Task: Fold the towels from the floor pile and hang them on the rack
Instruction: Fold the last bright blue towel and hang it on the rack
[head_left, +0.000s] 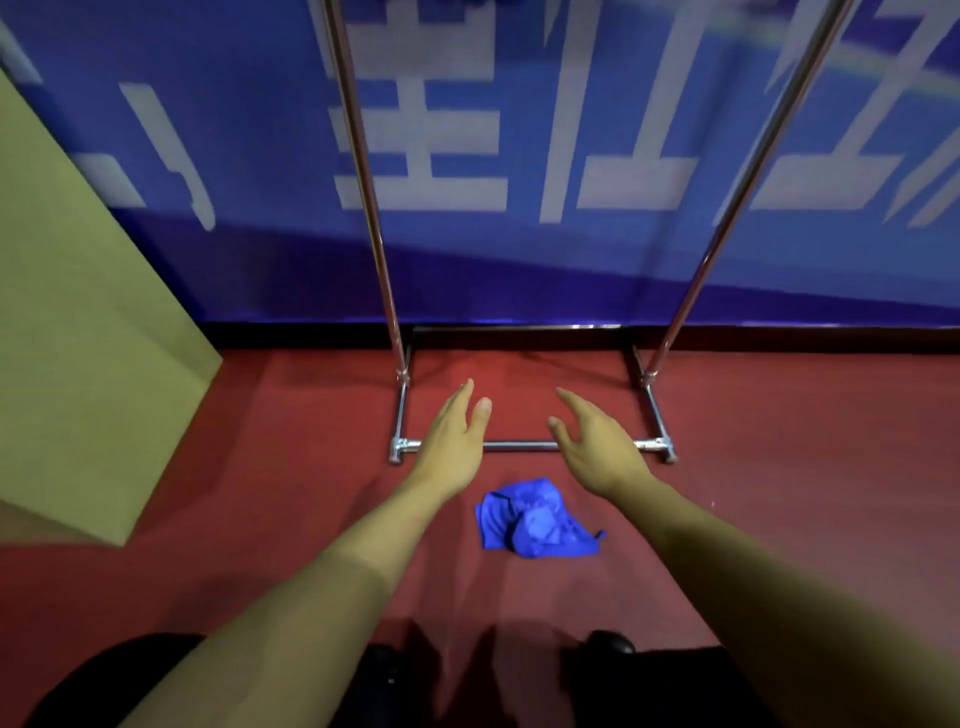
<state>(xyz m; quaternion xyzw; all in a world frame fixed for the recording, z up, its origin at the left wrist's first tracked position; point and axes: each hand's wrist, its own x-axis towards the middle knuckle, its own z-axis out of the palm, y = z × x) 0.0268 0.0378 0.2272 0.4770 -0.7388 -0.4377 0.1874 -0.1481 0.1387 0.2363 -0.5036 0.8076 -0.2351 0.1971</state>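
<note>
Both hands are open and hold nothing; the blue towel (535, 519) lies on the floor between the arms — closer to the body than the fingers; the right hand (597, 441) looks a bit nearer than the left hand (457, 436).

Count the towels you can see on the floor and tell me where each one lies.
1. A crumpled blue towel lies on the red floor, just in front of the rack, below and between both open hands. The rack's top is out of view, so any hung towels are hidden.

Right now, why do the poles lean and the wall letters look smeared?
Head view: the wide-angle lens splays the rack poles outward; the banner lettering is blurred, likely from head motion; the towel and both hands look sharper.
</note>
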